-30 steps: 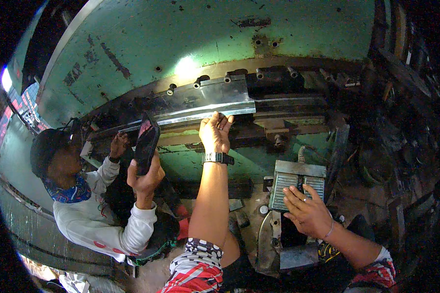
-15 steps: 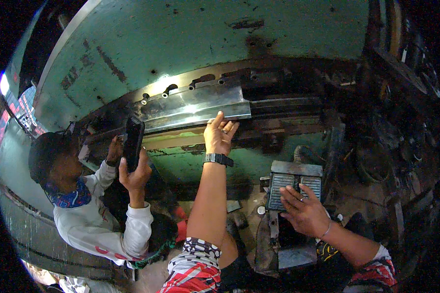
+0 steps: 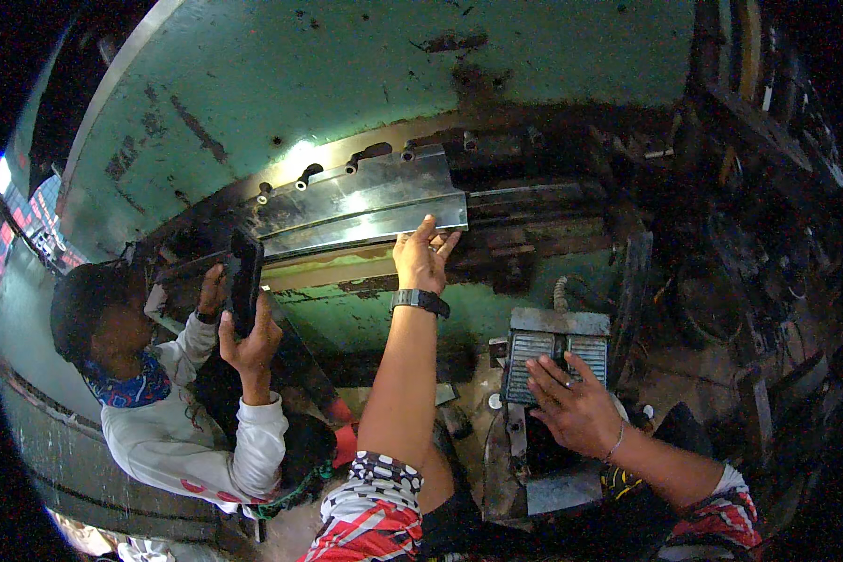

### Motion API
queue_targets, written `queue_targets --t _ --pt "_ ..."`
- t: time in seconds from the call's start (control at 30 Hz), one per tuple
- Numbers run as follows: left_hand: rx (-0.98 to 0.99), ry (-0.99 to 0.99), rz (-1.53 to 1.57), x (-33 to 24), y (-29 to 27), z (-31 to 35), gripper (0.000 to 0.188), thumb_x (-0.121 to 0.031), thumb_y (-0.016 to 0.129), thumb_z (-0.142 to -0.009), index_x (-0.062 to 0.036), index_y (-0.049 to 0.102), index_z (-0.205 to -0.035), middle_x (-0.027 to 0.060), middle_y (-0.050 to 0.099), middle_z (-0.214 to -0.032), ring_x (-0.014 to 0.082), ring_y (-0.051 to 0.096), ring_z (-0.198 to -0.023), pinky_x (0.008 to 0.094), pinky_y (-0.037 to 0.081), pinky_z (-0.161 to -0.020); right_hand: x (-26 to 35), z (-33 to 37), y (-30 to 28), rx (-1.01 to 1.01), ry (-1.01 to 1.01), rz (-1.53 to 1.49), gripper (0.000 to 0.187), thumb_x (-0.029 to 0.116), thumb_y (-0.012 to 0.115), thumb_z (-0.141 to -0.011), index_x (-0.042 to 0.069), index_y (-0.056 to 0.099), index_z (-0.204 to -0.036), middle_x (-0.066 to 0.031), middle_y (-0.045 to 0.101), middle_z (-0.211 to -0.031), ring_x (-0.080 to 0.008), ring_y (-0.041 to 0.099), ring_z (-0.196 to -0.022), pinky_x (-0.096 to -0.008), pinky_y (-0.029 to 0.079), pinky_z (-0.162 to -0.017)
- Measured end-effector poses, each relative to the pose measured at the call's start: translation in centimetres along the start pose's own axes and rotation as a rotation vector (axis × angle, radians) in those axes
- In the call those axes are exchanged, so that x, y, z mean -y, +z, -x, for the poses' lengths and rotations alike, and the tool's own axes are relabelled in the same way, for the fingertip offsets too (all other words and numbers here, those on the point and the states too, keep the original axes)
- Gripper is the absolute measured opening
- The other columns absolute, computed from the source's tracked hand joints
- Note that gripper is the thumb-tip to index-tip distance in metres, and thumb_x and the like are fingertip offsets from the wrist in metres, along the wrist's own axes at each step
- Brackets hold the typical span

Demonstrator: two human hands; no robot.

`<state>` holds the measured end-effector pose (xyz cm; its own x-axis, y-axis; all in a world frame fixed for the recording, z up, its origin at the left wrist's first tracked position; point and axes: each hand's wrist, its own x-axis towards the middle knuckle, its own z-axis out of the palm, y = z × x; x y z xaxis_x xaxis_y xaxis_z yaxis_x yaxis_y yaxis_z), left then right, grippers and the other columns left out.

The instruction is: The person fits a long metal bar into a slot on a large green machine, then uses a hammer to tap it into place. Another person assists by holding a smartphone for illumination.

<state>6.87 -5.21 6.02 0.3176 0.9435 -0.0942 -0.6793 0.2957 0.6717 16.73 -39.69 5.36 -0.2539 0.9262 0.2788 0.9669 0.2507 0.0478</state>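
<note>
A shiny bent sheet of metal (image 3: 365,201) lies along the long machine bed, with a crease running lengthwise. My left hand (image 3: 421,258), wearing a dark wristwatch, grips its front edge near the right corner. The thumb lies on top of the sheet and the fingers curl below, partly hidden. To the lower right, my right hand (image 3: 581,403) rests with spread fingers over a grey box with ribbed metal panels (image 3: 532,361). It grasps nothing, and a ring and a thin bracelet show on it.
At the left a person in a white top (image 3: 192,440) holds up a dark phone-like device (image 3: 244,281) close to the sheet. A worn green machine panel (image 3: 365,75) rises behind, with several bolts along its lower edge. A ribbed hose (image 3: 560,295) leaves the box.
The view has shifted slightly, so the machine appears further left. My left hand has slid a little rightward along the sheet's edge, nearer its corner. My right hand stays on the box.
</note>
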Motion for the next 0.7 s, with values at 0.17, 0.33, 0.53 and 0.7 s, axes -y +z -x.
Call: queue_targets --t 0.17,0.33,0.53,0.7 --pt "-0.002 0.026 -0.024 0.3 0.2 0.2 0.024 -0.006 0.062 -0.097 0.0043 0.047 -0.112 0.0212 0.061 -0.106 0.0344 0.065 -0.096 0.0496 0.062 -0.086 0.2 0.1 -0.2 -0.002 0.009 0.000 0.044 0.027 0.071 -0.086 0.000 0.067 -0.121 -0.0139 0.050 -0.149 -0.0278 0.043 -0.142 -0.0521 0.030 -0.118" --pt "0.003 0.025 0.013 0.0 0.6 -0.3 0.027 -0.007 0.064 -0.096 0.0033 0.047 -0.114 0.0196 0.060 -0.100 0.0340 0.064 -0.092 0.0521 0.061 -0.086 0.5 0.0 -0.7 0.009 0.002 0.016 0.044 0.029 0.067 -0.089 0.001 0.066 -0.123 -0.0145 0.050 -0.150 -0.0285 0.044 -0.141 -0.0527 0.030 -0.117" --pt "0.005 -0.080 0.042 0.4 1.7 0.4 0.031 -0.011 0.069 -0.094 0.0030 0.049 -0.113 0.0192 0.058 -0.097 0.0339 0.063 -0.091 0.0535 0.061 -0.085 0.6 0.3 -0.6 -0.011 0.024 -0.017 0.045 0.027 0.072 -0.086 0.000 0.067 -0.121 -0.0145 0.049 -0.149 -0.0276 0.043 -0.142 -0.0522 0.031 -0.117" --pt "0.093 -0.018 -0.122 0.5 1.1 0.0 0.038 -0.016 0.073 -0.091 0.0027 0.050 -0.115 0.0197 0.058 -0.099 0.0337 0.064 -0.093 0.0521 0.062 -0.081 1.2 -0.1 -1.1 -0.006 0.021 -0.021 0.045 0.027 0.072 -0.086 -0.001 0.067 -0.121 -0.0144 0.049 -0.149 -0.0277 0.043 -0.142 -0.0520 0.031 -0.117"
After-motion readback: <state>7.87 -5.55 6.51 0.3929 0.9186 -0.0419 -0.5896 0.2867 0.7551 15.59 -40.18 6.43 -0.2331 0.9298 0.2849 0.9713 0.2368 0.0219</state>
